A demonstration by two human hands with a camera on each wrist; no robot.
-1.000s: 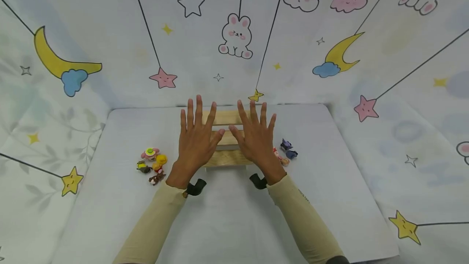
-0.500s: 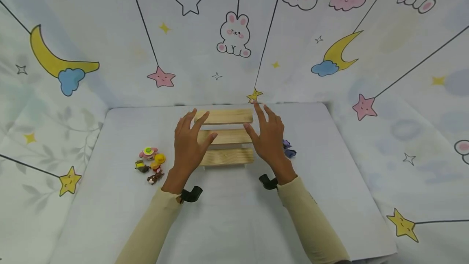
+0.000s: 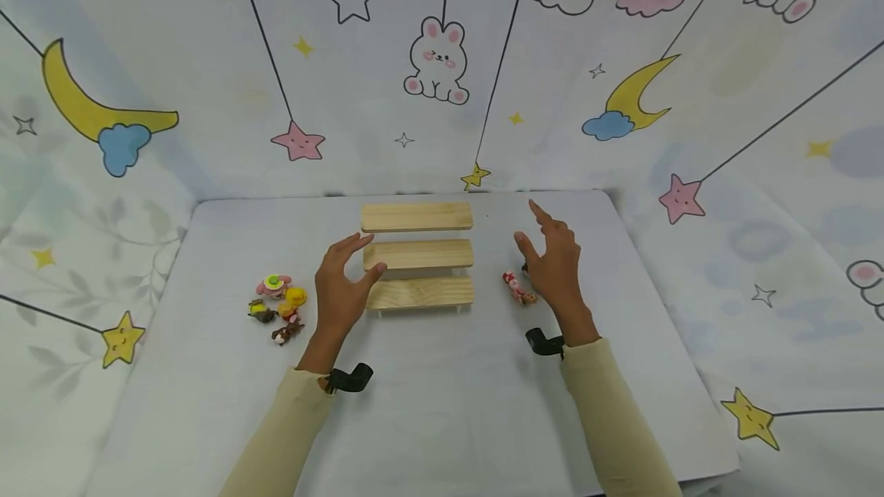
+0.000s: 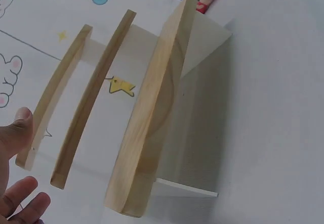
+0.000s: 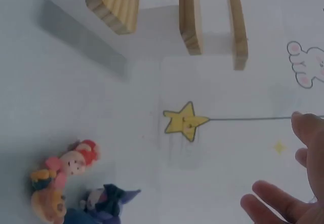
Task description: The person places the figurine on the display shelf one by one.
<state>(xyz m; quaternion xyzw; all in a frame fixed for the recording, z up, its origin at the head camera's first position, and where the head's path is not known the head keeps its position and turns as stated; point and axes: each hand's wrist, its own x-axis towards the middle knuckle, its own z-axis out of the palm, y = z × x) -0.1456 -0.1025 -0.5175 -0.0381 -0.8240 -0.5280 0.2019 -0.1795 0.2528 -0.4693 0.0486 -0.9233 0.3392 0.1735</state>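
Note:
A small three-tier wooden stand [image 3: 418, 255] with pale board steps and white supports is at the middle of the table. My left hand [image 3: 342, 286], fingers relaxed and holding nothing, hovers at the stand's left end, overlapping the middle step in the head view. To the right of the stand my right hand [image 3: 555, 267] is raised with thumb and fingers apart, nothing in its grasp. Beside it lie a red-and-pink figurine [image 3: 512, 282] and a dark purple figurine [image 5: 109, 204], the latter mostly hidden by the hand in the head view.
Several small colourful figurines [image 3: 282, 305] lie in a cluster left of the stand. A white cloth covers the table [image 3: 428, 413]. Behind it rises a backdrop [image 3: 373, 98] printed with bunnies, stars and moons.
Both hands have parted from above the stand, the left going left and the right going further right. Their spread fingers have relaxed, and the stand's steps are now mostly uncovered.

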